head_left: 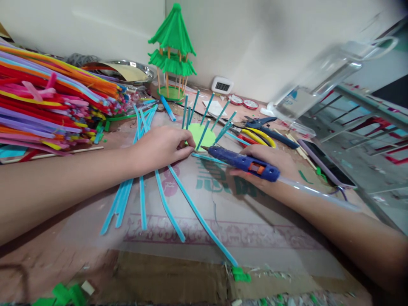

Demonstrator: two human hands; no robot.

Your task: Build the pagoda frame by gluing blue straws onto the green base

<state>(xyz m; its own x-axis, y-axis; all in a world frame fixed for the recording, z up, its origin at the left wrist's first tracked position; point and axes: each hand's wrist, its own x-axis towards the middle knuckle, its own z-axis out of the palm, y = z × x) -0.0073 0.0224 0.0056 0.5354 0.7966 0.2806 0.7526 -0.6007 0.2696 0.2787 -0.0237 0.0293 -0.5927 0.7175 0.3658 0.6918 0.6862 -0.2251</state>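
My left hand is closed in a pinch at the left front edge of a light green disc. A blue pipe cleaner comes out from under its fingertips and runs right along the disc's front. Several blue-green sticks stand up around the disc, some leaning. My right hand grips a blue hot glue gun, a clear glue stick trailing from its back. The nozzle tip is at the disc's front edge, close to my left fingertips. More blue pipe cleaners lie fanned beneath my left wrist.
A green pagoda model stands at the back. Bundled colourful pipe cleaners fill the left. Behind my right hand are a digital timer, yellow-handled pliers and a phone. A clear plastic jug stands at the back right.
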